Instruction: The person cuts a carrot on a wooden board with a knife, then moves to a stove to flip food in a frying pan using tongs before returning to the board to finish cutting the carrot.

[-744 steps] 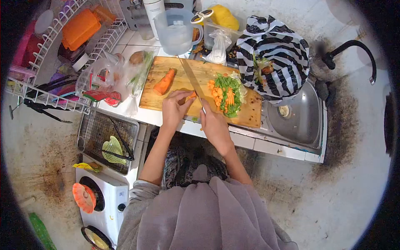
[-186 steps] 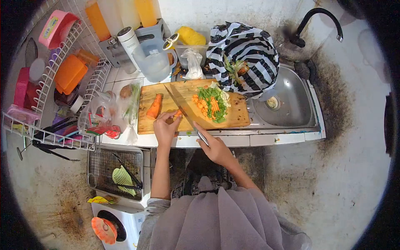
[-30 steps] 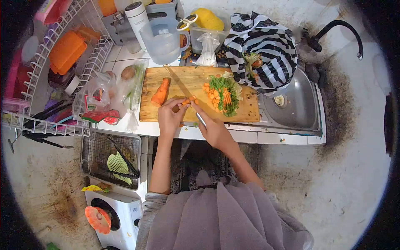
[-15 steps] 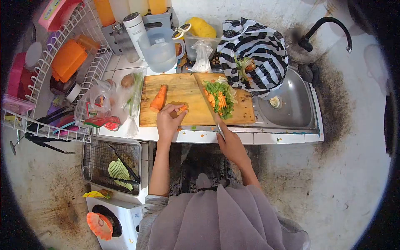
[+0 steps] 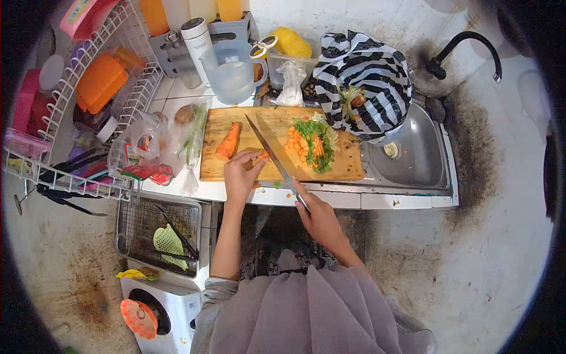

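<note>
My right hand point(image 5: 315, 215) grips a long knife point(image 5: 269, 151) by its handle, its blade slanting up and left over the wooden cutting board point(image 5: 212, 170). At the board's near edge, my left hand point(image 5: 240, 177) pinches a small piece of carrot point(image 5: 263, 155) beside the blade. A larger peeled carrot piece point(image 5: 229, 143) lies just beyond my left fingers. To the right of the knife is a pile of chopped carrot point(image 5: 296, 142) and green leaves point(image 5: 323, 162), with pale shreds at its far side.
A striped plastic bag point(image 5: 368, 88) holding scraps stands behind the board, beside the steel sink point(image 5: 413, 168) and black faucet point(image 5: 466, 44). A clear jug point(image 5: 230, 74) and white bottle point(image 5: 197, 47) are at the back. Left are plastic bags point(image 5: 138, 144) and a dish rack point(image 5: 88, 183).
The knife has swung left from the chopped pile to the carrot piece under my left hand. My right hand moved slightly left and nearer; the left hand stays almost in place.
</note>
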The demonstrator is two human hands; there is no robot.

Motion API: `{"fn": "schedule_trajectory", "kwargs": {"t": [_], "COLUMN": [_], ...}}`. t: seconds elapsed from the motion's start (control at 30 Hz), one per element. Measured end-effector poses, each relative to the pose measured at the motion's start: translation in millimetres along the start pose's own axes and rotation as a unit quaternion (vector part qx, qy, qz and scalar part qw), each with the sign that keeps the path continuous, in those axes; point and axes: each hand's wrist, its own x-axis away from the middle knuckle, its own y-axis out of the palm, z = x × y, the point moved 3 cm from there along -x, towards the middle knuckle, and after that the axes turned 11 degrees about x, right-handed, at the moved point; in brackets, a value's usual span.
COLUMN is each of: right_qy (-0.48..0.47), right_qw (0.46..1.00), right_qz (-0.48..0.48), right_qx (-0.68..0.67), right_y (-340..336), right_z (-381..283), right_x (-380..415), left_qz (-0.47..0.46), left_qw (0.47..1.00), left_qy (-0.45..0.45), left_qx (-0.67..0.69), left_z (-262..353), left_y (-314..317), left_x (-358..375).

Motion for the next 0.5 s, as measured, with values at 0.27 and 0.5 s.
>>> {"fn": "schedule_trajectory", "kwargs": {"t": [0.27,0.5], "right_qy": [-0.046,-0.02], "right_qw": [0.993,0.982], "right_qz": [0.038,-0.008], "right_qx": [0.102,0.185], "right_y": [5.2,15.4], "right_z": [-0.1,-5.9], "right_x": [-1.4,-16.2], "left_qz": [0.003,0.01], "left_qw": [1.0,1.0], "left_qy": [-0.008,0.007], "left_qx": [0.01,0.003], "left_z": [3.4,3.1], "left_y": [-0.5,-1.1], "left_x": [-0.5,-0.8]}}
